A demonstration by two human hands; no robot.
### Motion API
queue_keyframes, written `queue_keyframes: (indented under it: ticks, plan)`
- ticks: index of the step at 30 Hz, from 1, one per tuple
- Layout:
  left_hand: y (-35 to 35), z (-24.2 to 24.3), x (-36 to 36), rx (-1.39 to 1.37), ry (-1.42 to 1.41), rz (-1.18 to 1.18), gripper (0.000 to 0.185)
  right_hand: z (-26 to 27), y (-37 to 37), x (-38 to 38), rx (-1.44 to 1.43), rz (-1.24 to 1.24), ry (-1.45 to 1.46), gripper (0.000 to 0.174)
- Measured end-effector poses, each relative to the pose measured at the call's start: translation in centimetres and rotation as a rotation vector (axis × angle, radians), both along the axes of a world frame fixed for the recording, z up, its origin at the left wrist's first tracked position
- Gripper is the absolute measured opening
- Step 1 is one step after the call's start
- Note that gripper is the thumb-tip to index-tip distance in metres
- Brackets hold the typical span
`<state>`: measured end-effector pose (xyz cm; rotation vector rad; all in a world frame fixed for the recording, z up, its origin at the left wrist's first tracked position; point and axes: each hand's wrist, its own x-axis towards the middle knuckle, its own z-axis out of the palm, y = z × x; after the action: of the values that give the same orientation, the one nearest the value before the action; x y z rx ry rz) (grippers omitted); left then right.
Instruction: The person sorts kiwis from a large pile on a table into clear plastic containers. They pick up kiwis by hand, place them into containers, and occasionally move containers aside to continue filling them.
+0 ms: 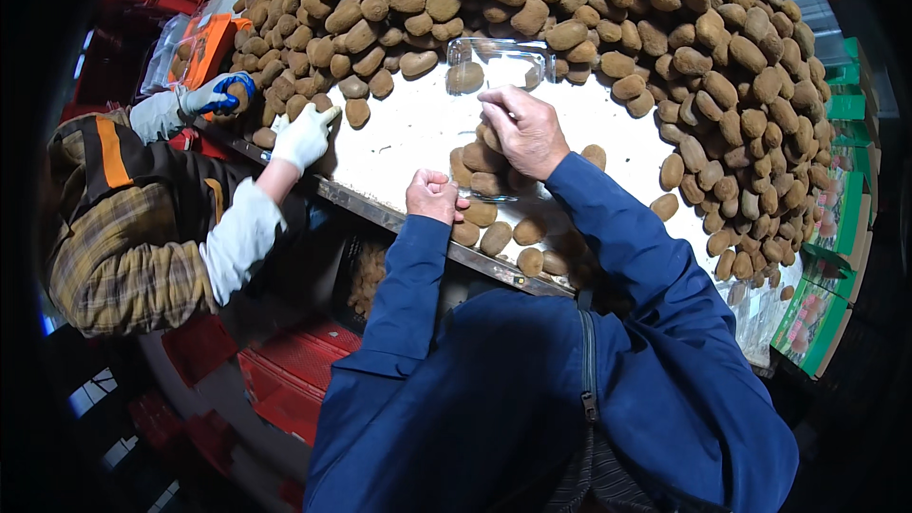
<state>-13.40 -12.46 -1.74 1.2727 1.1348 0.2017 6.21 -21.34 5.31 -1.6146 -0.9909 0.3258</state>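
A clear plastic clamshell box stands before me on the white tabletop (399, 157), its lid (501, 68) raised at the far side. Several brown kiwifruit (484, 157) lie in its near half. My right hand (524, 130) is over the box's right part, thumb and fingertips together near the hinge side; whether it pinches the plastic cannot be told. At the box's near left corner is my left hand (433, 196), fingers curled; anything inside them is hidden. Loose kiwifruit (496, 237) lie between the box and the table's near edge.
A large heap of kiwifruit (712, 71) spreads across the back and right. At left, a co-worker's gloved hands (303, 137) are at the heap beside an orange container (206, 50). Green printed cartons (812, 320) stand at right. Red crates (292, 370) are below the table's metal edge (356, 203).
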Motion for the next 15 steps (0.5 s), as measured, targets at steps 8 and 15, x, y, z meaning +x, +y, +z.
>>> queue_keyframes:
  ticks: [8,15]
  plan:
    - [-0.1,-0.1,0.0,-0.043,-0.003,0.053,0.02,-1.9,4.4,1.1,-0.298,0.273,-0.126,0.02]
    - [-0.1,0.2,0.3,-0.047,0.018,0.066,0.017,-2.7,2.1,2.5,-0.353,0.339,-0.472,0.029]
